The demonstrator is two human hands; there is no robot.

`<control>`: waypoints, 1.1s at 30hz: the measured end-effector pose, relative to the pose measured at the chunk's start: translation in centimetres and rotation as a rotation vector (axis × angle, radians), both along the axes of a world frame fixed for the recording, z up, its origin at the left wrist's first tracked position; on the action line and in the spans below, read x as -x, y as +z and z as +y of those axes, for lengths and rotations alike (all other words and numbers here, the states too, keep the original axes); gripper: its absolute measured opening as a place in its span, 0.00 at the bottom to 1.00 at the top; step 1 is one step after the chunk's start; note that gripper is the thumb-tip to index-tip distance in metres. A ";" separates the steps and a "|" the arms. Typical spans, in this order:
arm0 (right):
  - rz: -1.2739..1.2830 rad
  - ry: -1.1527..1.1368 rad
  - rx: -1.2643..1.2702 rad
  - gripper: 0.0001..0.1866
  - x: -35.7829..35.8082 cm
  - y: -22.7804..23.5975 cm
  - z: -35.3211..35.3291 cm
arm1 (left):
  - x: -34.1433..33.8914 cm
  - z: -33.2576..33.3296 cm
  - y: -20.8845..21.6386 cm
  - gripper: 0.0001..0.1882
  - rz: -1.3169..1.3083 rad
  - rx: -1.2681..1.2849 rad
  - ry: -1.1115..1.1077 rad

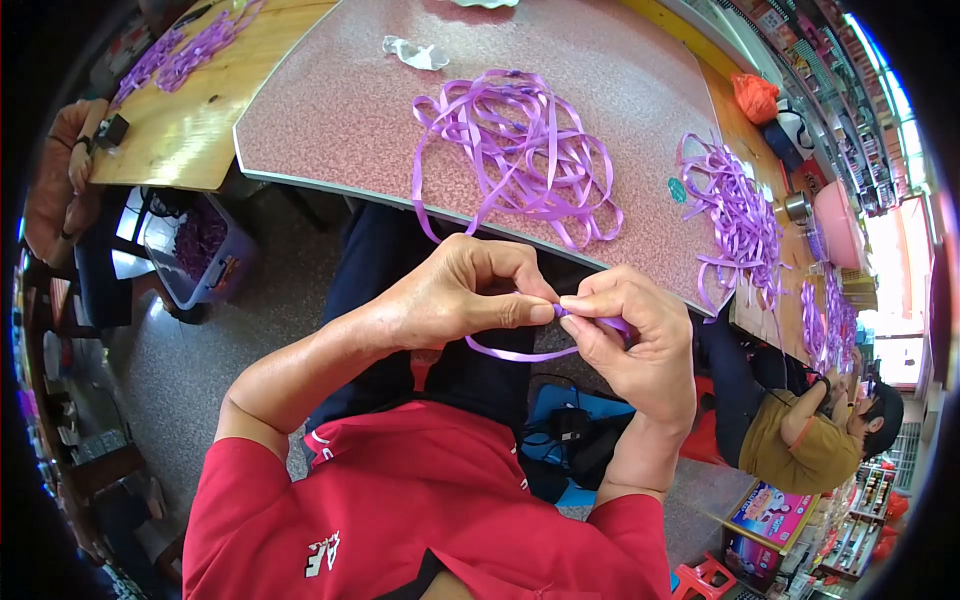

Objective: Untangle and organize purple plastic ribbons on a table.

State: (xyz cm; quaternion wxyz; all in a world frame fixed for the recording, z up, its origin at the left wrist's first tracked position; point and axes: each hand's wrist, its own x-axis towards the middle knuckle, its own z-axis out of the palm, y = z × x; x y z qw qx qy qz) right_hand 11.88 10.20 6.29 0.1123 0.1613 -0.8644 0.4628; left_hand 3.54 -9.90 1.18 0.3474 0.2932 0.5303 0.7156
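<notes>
Both my hands meet above my lap, just off the near edge of the pink speckled table (340,110). My left hand (480,290) pinches a purple ribbon (510,355) between thumb and forefinger. Fingertip to fingertip with it, my right hand (635,335) pinches the same ribbon, and a loop of it hangs below between the hands. The small spot between the fingertips is mostly covered. Beyond my hands, a loose tangle of purple ribbon (520,150) lies on the table, some strands drooping over the near edge.
A second ribbon heap (740,215) hangs over the table's right corner. Crumpled white paper (415,53) lies farther back. To the left stand a wooden table (180,130) and a plastic bin (205,265) on the floor. A co-worker (810,435) sits at right, near a red stool (705,578).
</notes>
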 end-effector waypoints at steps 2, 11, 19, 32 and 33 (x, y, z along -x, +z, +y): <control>-0.004 -0.006 -0.018 0.09 -0.2 0.2 -0.4 | 0.0 0.0 -0.1 0.04 -0.035 -0.002 0.003; 0.187 -0.138 -0.162 0.11 -0.2 0.0 -1.3 | -0.9 0.8 0.6 0.05 -0.099 -0.017 0.138; 0.117 -0.154 0.165 0.11 -0.5 -1.3 -1.1 | -1.5 0.9 1.1 0.03 -0.118 -0.057 0.176; 0.131 -0.174 0.270 0.07 -1.0 -2.3 -1.2 | -2.1 1.3 0.3 0.05 -0.039 -0.188 0.191; 0.134 -0.173 0.269 0.07 -1.1 -2.2 -1.2 | -2.2 1.3 0.3 0.05 -0.022 -0.196 0.197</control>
